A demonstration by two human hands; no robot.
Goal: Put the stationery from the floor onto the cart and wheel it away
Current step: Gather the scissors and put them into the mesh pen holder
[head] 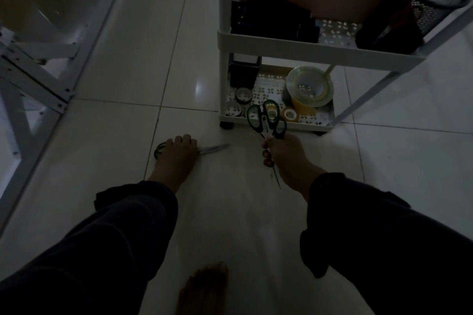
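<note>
right hand (286,153) grips looped-handle scissors (267,120); left hand (179,151) covers floor scissors (212,149)

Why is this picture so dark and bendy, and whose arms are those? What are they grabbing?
A person wears a small camera on their head, so you look down just as they do, and its wide lens bends the edges. The two arms in dark sleeves are theirs. The right hand grips green-and-black-handled scissors, probably two pairs together, handles up. The left hand presses on another green-handled pair of scissors lying on the pale tiled floor. Ahead stands a white rolling cart. Its bottom shelf holds clear and yellowish tape rolls and a black box; the shelf above holds a black mesh pen cup, tipped over. A bare foot shows at the bottom.
</note>
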